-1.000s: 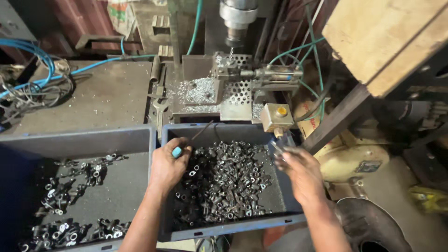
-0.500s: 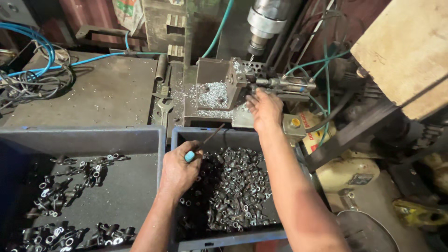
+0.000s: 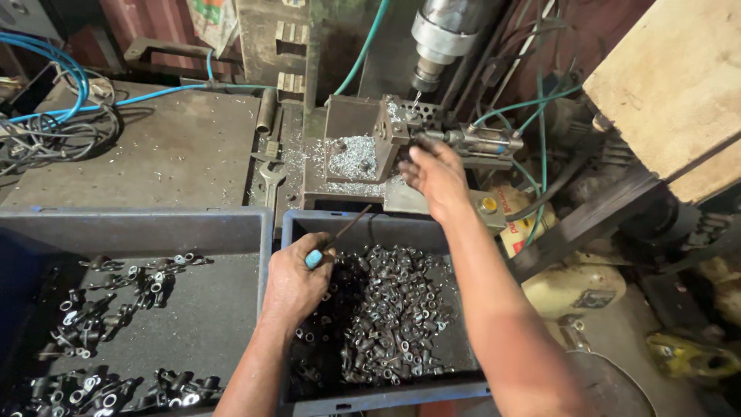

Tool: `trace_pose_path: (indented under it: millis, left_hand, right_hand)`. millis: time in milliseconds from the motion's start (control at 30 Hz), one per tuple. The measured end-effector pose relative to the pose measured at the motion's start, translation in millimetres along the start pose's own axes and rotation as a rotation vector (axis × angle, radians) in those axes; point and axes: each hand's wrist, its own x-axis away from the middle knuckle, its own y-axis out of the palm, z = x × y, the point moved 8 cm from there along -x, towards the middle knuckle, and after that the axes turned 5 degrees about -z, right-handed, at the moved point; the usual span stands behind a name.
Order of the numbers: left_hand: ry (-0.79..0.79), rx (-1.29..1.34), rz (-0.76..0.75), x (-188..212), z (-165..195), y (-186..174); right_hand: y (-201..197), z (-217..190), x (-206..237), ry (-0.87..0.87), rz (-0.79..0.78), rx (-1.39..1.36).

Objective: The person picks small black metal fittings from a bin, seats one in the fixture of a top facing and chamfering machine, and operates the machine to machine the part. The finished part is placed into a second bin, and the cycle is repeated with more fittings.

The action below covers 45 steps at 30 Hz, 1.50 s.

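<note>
At the drill fixture [image 3: 394,135], your right hand [image 3: 436,174] is now seating a part, while your left hand [image 3: 297,282] is clenching the blue-handled pick [image 3: 333,241].

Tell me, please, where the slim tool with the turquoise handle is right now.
The slim tool with the turquoise handle is in the left hand, low and left of centre, over the near-left corner of the grey bin of small metal parts.
</note>
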Motion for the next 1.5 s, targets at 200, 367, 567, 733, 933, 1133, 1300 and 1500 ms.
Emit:
trace_pose_path:
  millis: [200, 367, 567, 733, 933, 1133, 1300, 1500]
  left_hand:
    - [0.038, -0.062, 0.029, 1, 0, -1]
    - [0.084, -0.072, 0.056, 0, -2, -1]
    - [-0.003, -0.079, 0.033, 0, -12, 5]
    - [0.084, -0.164, 0.079, 2, -2, 3]
    - [0.046, -0.165, 0.068, 3, -3, 4]
    - [0.116, 0.049, 0.199, 15, -15, -18]
    - [-0.001, -0.600, 0.338, 28, -62, -102]
    - [-0.301, -1.356, 0.012, 34, -155, -174]
  right_hand:
    - [5, -56, 69, -0.287, -0.142, 0.466]
    - [-31, -94, 151, -0.393, 0.173, 1.036]
    - [-39, -102, 171, -0.611, 0.190, 1.260]
    - [-53, -89, 173, -0.638, 0.171, 1.118]
    - [-101, -42, 231, -0.506, 0.293, 0.816]
    - [-152, 20, 218, -0.161, 0.130, 0.460]
    - [-159, 28, 212, -0.160, 0.155, 0.594]
    - [-158, 31, 213, -0.147, 0.141, 0.500]
